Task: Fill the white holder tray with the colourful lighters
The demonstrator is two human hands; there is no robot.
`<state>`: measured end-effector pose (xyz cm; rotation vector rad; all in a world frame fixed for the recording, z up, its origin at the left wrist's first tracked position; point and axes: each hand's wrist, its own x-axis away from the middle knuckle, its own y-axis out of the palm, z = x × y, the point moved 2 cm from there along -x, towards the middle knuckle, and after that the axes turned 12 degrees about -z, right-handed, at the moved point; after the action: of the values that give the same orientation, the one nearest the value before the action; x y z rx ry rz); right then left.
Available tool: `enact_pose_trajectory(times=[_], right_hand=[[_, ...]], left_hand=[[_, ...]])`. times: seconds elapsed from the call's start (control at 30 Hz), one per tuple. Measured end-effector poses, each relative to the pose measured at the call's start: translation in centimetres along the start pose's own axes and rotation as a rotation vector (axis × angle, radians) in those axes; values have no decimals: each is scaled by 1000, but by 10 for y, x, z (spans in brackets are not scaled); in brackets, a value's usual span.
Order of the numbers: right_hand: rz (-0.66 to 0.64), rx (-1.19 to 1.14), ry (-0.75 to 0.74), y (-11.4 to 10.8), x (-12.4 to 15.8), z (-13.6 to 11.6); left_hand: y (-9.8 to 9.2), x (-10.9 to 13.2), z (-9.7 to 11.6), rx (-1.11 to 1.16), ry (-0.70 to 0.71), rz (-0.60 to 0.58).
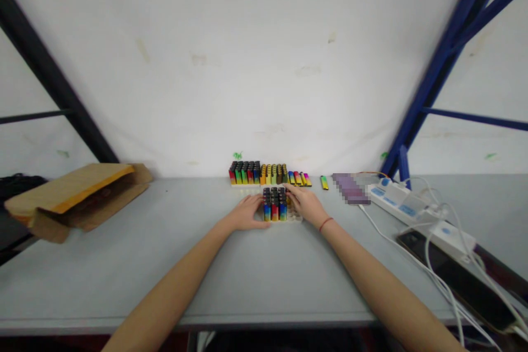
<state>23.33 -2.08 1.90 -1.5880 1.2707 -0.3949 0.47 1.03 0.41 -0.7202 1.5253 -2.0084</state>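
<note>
Evidently the fingers of the left hand (246,214) curve around the left side of a block of lighters (275,212), thumb apart from the rest and near the front corner; whether they press on it I cannot tell. The fingers of the right hand (306,202) bend over the right side, tips by the back row, and I cannot tell whether they are clamped on a lighter. Between both sets of fingers, the lighters stand upright in a pale tray (294,219), with bare slots under the right fingers. A red cord (325,223) circles the right wrist.

Just beyond the fingers stand black-topped lighters (245,173) and, beside them, yellow-topped lighters (273,174). Past the right fingertips lie several loose lighters (297,178), with a single lighter (324,182) farther right.

Farther right of the right fingers come a pixelated purple object (350,188), a white power strip (406,210) with cables (383,235), and a dark phone (449,275) nearer the person. Well to the left of the left fingers, an open cardboard box (74,192) rests on the grey tabletop (165,264). Behind everything rises a white wall (256,60).
</note>
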Motion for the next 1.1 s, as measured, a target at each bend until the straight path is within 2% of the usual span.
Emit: enact_pose_trajectory(times=[0.1,0.17,0.23,0.3,0.4,0.57,0.73,0.83,1.1], right_hand=[[-97,-84,-82,-8,3,11],[-99,-128,-65,-16,6,28],[-26,-50,69,-22,10,51],[31,107,263,-23,15,72],[-35,269,512,-17,19,87],[-165,379,549,-19,17,74],[-87,402,673,-28,18,64],[-97,394,735,-26,19,67],[-156,371,660,-23,18,63]], left_hand=[[0,0,0,3,-1,-8],[0,-1,-1,3,-7,-12],[0,-1,-1,5,-5,-10],[0,-1,-1,10,2,-5],[0,-1,-1,16,5,0],[0,-1,0,9,8,-2],[0,-1,-1,14,12,9],[1,-1,-1,13,13,8],[0,-1,0,8,16,8]])
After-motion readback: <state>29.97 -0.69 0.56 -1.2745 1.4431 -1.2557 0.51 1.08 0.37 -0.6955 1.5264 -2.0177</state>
